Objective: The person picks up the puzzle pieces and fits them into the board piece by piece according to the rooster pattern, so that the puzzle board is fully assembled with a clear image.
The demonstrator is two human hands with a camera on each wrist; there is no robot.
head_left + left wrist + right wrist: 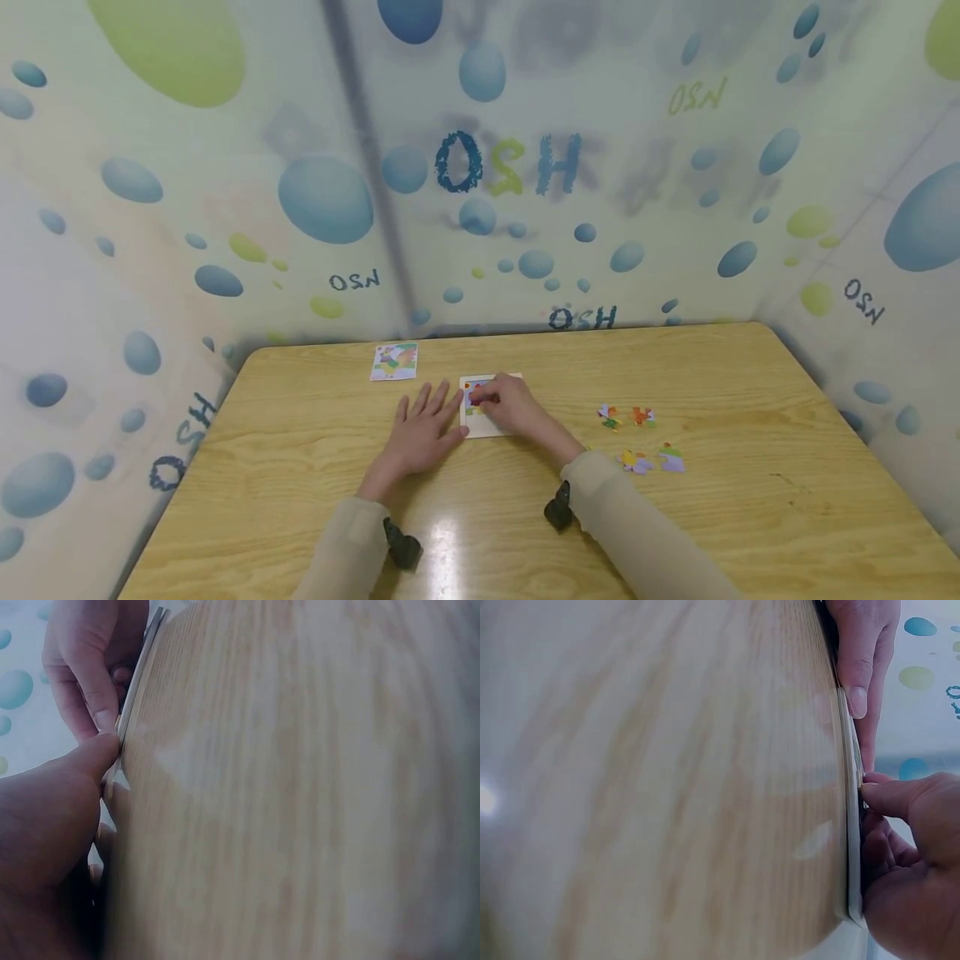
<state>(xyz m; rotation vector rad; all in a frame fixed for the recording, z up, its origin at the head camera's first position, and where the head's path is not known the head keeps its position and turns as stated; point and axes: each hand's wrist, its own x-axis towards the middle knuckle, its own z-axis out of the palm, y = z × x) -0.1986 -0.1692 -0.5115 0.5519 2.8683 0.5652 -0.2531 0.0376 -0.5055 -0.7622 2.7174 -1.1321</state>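
A small white-framed puzzle board (483, 427) lies on the table with part of a colourful picture inside its frame. My left hand (426, 431) rests flat beside it, fingers spread, the thumb touching the board's left edge. Over the board, my right hand (512, 406) has its thumb and fingertips together on a small reddish puzzle piece (476, 398), mostly covered by the fingers. From the right wrist, the right hand (919, 832) is seen low against the board (852, 825), its thumb curled toward the fingers. The left wrist view shows both thumbs close together at the board's edge.
Several loose puzzle pieces (636, 461) lie to the right of my right forearm. A picture card (394, 362) is at the back left, near the table's far edge. The wooden table (300, 467) meets a patterned curtain (480, 250) behind it.
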